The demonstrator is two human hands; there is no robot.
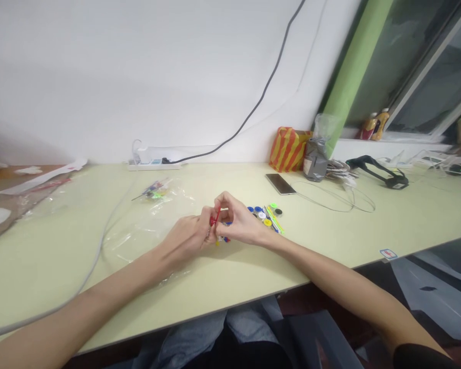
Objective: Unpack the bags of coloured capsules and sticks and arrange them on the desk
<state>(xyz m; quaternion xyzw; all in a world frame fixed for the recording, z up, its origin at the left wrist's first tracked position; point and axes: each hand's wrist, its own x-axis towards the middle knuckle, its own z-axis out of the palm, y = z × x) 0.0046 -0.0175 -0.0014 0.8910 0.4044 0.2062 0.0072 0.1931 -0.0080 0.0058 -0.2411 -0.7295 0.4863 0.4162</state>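
Over the table, my left hand (pixel 190 233) and my right hand (pixel 241 221) meet at the fingertips. Between them is a small red plastic part (pixel 217 216) with a thin upright strip; the fingers cover most of it. The left fingers are closed around its lower, rounder end. My right thumb and forefinger pinch the thin strip. Small coloured pieces (pixel 226 239) lie beneath the hands, partly hidden. Just right of my right hand are several round caps, among them a yellow cap (pixel 267 222), beside thin coloured sticks (pixel 274 219).
A clear plastic bag (pixel 138 241) lies left, with more coloured parts (pixel 155 189) behind. A grey cable (pixel 100 256) crosses the table's left side. Farther back are a power strip (pixel 153 164), a phone (pixel 280 184), a striped bag (pixel 288 149) and a black headset-like frame (pixel 380 173).
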